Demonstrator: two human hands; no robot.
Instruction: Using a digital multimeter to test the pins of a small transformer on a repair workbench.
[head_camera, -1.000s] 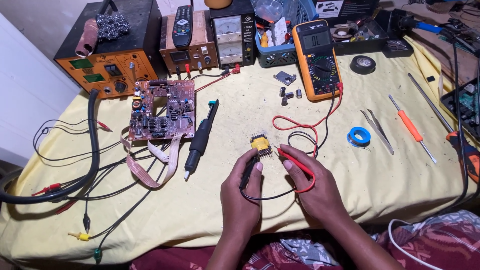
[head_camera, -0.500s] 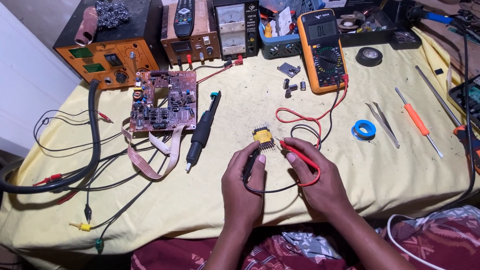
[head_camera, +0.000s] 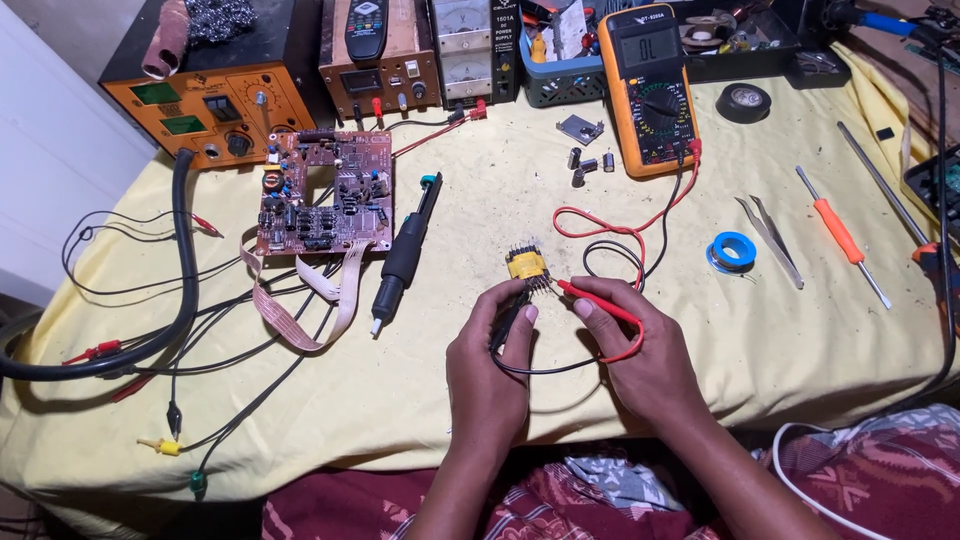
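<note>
- Nearest the camera, two hands work over the worktop (head_camera: 700, 380), which is covered by a yellow cloth. The left hand (head_camera: 487, 375) is closed round one black probe (head_camera: 508, 318); the right hand (head_camera: 640, 355) pinches one red probe (head_camera: 590, 296) between thumb and forefinger.
- Both probe tips meet at one small yellow transformer (head_camera: 527, 266), which sits on the cloth just beyond the fingertips, its pins standing out on either side.
- Judged from this, the step is a pin-to-pin check. It goes best with each tip on a single pin, wrists resting on the cloth, and the leads kept slack so they cannot drag the part.
- Left of the transformer lie one black desoldering pump (head_camera: 404, 253) and one brown circuit board (head_camera: 325, 192) with a ribbon cable.
- Right of the transformer: one blue solder reel (head_camera: 732, 251), one pair of tweezers (head_camera: 768, 236), one orange-handled screwdriver (head_camera: 838, 232).
- Beyond the transformer stands one orange multimeter (head_camera: 650, 88), its screen lit; the eyes should go there only once both tips are steady.
- Farthest back, left of the multimeter, one orange bench unit (head_camera: 215, 105).
</note>
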